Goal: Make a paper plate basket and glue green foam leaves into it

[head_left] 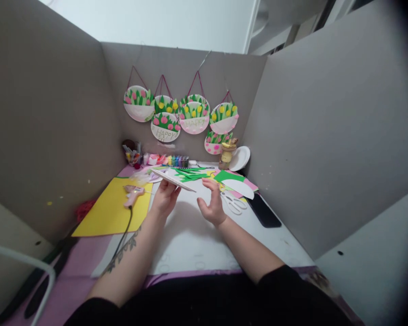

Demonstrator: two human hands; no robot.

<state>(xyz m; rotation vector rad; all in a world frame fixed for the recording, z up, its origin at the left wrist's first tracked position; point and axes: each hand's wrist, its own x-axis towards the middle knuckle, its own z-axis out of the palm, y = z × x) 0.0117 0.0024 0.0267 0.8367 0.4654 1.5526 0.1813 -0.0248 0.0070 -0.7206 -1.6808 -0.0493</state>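
White plate [173, 179], thin and pale, shows almost edge-on, tilted down toward the right above the white table covering [190, 244]. The left hand [165, 198] grips its underside with bent fingers. The right hand [211, 203] is half open and empty, thumb and fingers spread, just beside the plate's lower end.

Decorated plates [141, 112] hanging against a grey panel [177, 63], a black phone [264, 211] lying flat
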